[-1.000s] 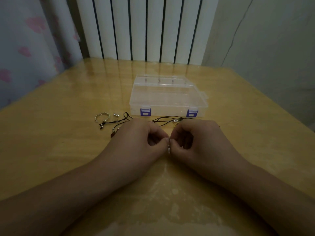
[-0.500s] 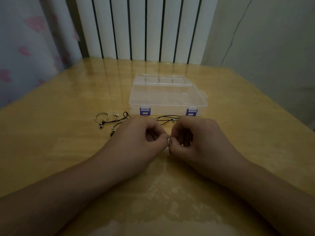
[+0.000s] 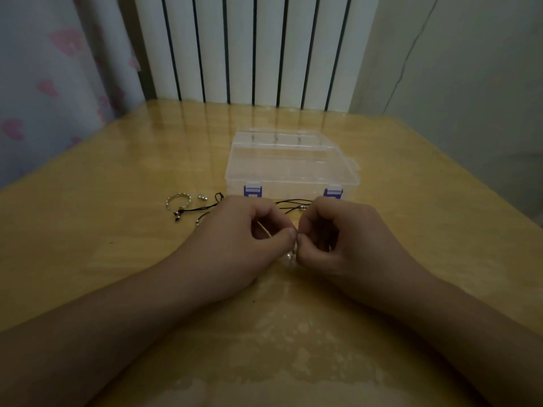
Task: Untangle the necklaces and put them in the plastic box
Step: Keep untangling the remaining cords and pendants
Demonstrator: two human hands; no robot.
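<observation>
Both hands are resting near the middle of the wooden worktop (image 3: 88, 230), curled toward each other. The left hand (image 3: 235, 248) and the right hand (image 3: 343, 242) are each pinching, with thumb and fingers pressed together, a small shiny piece (image 3: 290, 255) between them. Black-corded necklaces (image 3: 202, 211) are lying just beyond the knuckles, trailing toward the left edge beside a silver ring (image 3: 177, 200). The clear plastic box (image 3: 291, 165) with purple clasps is sitting closed toward the far edge; no writing is legible anywhere.
</observation>
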